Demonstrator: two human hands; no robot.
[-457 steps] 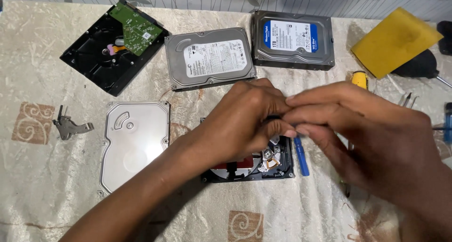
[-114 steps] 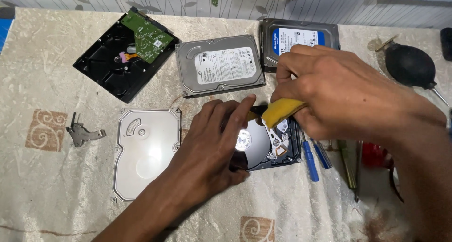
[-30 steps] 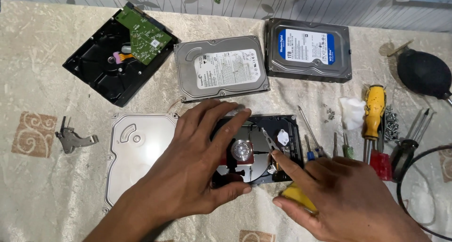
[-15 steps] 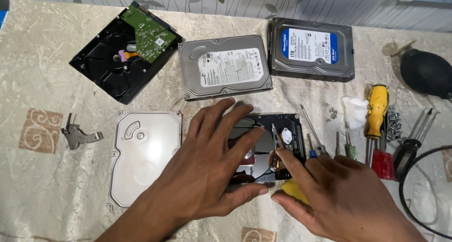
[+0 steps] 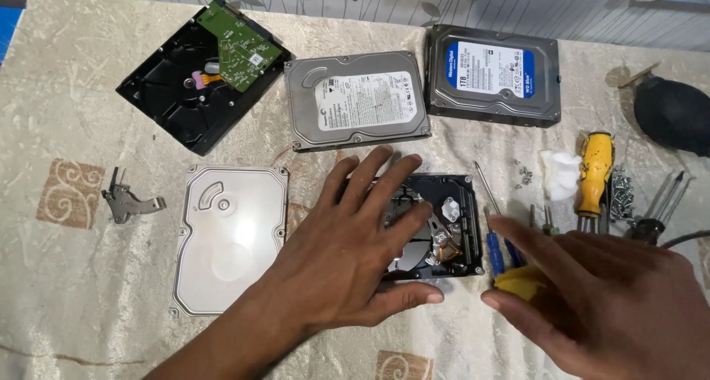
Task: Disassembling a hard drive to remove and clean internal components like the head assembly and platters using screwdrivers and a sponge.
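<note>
The right hand [image 5: 614, 298] lies nearest, fingers loosely spread over a yellow cloth [image 5: 518, 282], touching it but not pinching. The left hand [image 5: 355, 239] presses flat, fingers splayed, on the opened black hard drive with its shiny platter [image 5: 444, 224] at mid-tabletop. Left lies its silver metal lid [image 5: 231, 236]; beyond, a grey sealed drive [image 5: 356, 99].

My left hand [image 5: 347, 265] covers most of the opened hard drive [image 5: 444, 228] so I can't see its platter whole, my right hand [image 5: 614, 306] runs off the frame's edge hiding all but a bit of a yellow object [image 5: 520, 282].
</note>
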